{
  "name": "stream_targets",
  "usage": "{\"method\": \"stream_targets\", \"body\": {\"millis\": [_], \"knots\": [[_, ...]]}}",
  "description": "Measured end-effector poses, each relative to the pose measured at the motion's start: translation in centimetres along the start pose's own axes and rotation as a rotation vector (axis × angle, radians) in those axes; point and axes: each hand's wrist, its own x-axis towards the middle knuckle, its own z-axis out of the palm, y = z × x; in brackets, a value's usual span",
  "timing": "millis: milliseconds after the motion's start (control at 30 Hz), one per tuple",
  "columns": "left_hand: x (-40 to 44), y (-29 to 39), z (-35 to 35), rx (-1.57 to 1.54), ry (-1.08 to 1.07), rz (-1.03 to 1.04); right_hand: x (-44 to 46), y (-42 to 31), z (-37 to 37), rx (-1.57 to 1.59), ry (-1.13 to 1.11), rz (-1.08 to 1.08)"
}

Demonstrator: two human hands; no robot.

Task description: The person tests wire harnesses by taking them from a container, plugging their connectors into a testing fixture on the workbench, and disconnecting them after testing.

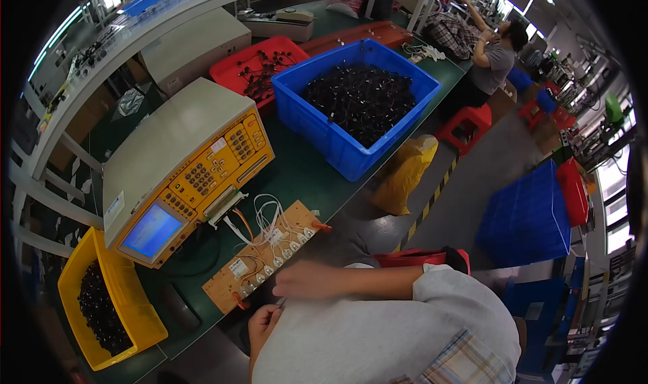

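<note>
My right hand (307,281) is smeared by motion in front of the near edge of a wooden test board (233,283); whether it holds anything does not show. Just below it, my left hand (263,323) is closed, fingers curled together. A small thin thing seems to stick out at its fingertips, too small to name. The board carries a row of metal sockets, white labels, red clips at its ends and white wires (268,212). These wires run to a connector on the yellow-fronted tester (196,175), whose blue screen (152,229) is lit.
A blue bin (317,134) of black parts stands on the green table, beside a red tray (226,69) of black cables. At the left is a yellow bin (138,303) with small black parts. A co-worker (496,60) is farther back. A yellow bag (405,175) is on the floor.
</note>
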Motion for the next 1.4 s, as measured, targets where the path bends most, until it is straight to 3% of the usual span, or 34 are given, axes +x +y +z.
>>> {"method": "stream_targets", "body": {"millis": [33, 100, 133, 200, 300, 433, 667, 733, 800, 867, 1000, 1167, 1400], "knots": [[0.4, -1.0, -0.3, 0.002, -0.001, 0.003, 0.1, 0.2, 0.1, -0.001, 0.003, -0.002], [1.1, -2.9, -0.8, 0.196, 0.078, 0.302, 0.2, 0.5, 0.3, 0.299, 0.109, 0.022], [0.9, -3.6, -1.0, 0.195, 0.078, 0.3, 0.2, 0.8, 0.1, 0.299, 0.108, 0.023], [0.3, -4.2, -1.0, 0.014, 0.132, 0.078, 0.2, 1.5, -0.2, 0.446, 0.053, 0.218], [-0.5, -3.1, -0.8, 0.001, 0.147, -0.066, 0.0, 3.6, 0.4, 0.502, 0.061, 0.218], [-0.4, -3.4, -1.1, 0.007, 0.127, -0.076, -0.4, 4.7, 0.5, 0.55, 0.063, 0.234], [0.8, -3.4, 0.0, 0.086, 0.175, 0.074, -1.3, 4.3, 0.2, 0.48, 0.292, 0.257], [0.9, -1.6, 0.3, 0.163, 0.205, 0.049, -1.7, 3.9, 0.2, 0.395, 0.327, 0.272], [1.5, -1.1, 0.2, 0.43, 0.269, 0.185, -1.7, 5.3, 0.3, 0.443, 0.317, 0.366], [2.1, -0.9, 0.4, 0.499, 0.313, 0.231, -1.9, 6.0, 0.2, 0.416, 0.29, 0.334], [3.2, -3.0, 0.8, 0.4, 0.393, 0.291, -1.9, 5.6, 0.4, 0.371, 0.311, 0.319], [3.7, -3.0, 0.8, 0.224, 0.453, 0.186, -1.7, 5.8, 0.5, 0.348, 0.328, 0.319], [3.6, -3.6, 0.9, 0.223, 0.503, 0.277, -1.5, 6.3, 0.9, 0.237, 0.32, 0.298]]}}
